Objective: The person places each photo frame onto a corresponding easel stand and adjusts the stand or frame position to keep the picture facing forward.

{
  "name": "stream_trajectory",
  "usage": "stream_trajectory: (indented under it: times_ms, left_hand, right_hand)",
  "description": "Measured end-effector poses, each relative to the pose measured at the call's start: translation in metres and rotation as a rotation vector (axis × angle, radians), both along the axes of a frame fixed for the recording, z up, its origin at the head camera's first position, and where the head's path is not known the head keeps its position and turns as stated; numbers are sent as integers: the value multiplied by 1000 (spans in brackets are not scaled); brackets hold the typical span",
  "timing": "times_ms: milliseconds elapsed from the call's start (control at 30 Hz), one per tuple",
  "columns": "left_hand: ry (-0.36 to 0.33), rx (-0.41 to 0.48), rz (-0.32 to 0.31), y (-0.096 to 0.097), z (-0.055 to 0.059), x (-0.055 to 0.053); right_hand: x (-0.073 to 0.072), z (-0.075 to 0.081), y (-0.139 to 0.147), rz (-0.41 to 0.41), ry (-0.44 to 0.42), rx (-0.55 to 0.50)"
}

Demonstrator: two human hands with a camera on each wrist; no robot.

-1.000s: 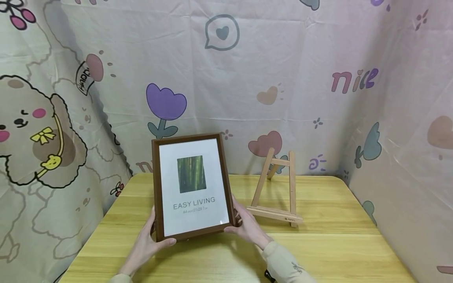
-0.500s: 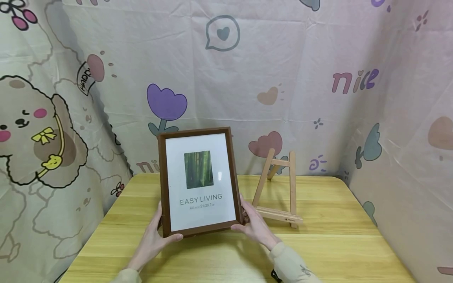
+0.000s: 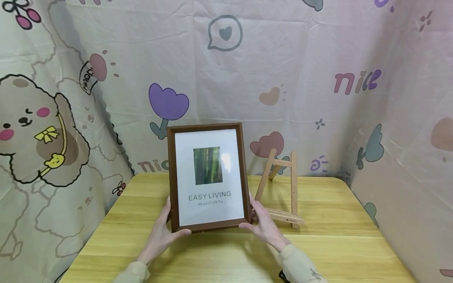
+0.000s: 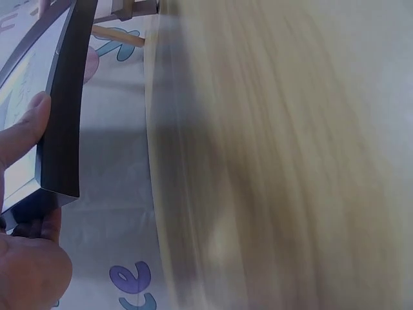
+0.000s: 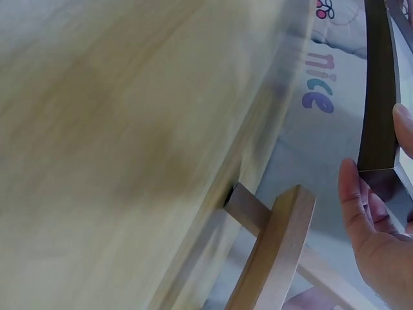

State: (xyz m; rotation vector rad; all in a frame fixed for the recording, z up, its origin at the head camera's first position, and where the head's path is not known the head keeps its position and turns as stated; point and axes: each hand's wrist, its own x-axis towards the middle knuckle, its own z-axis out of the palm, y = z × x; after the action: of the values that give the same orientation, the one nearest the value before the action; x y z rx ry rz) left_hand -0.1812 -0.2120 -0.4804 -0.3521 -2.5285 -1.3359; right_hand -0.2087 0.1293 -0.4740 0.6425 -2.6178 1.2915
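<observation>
A brown picture frame [image 3: 210, 226] with a white sheet, a green bamboo picture and the words EASY LIVING is held up above the table, slightly tilted. My left hand [image 3: 161, 236] grips its lower left corner, thumb on the front and the other fingers behind. At the lower right corner my right hand [image 3: 265, 226] holds it the same way. Just right of that hand a small wooden easel [image 3: 294, 188] stands on the table, its ledge partly hidden by the hand. In the right wrist view the easel's ledge [image 5: 277, 245] lies close below the frame's corner.
The light wooden table [image 3: 336, 251] has rounded back corners. Printed cloth [image 3: 226, 78] hangs behind it and along both sides. A small black object [image 3: 283, 276] shows at the right sleeve.
Both hands have carried the picture frame to the right and slightly up, nearer the easel. It leans a little less than before. The easel has stayed in place.
</observation>
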Motion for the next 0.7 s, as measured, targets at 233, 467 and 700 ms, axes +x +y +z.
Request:
stream_trajectory:
  times_ms: [233,467,700]
  left_hand:
    - [23,3,-27,8,2,-6]
    - [60,10,-53,15,3,-14]
    - [61,31,-87,22,5,-19]
  right_hand:
    - [0,2,8,-12,7,-30]
    - [1,3,16,-34,1,-15]
    - [0,3,25,-44,27,-8]
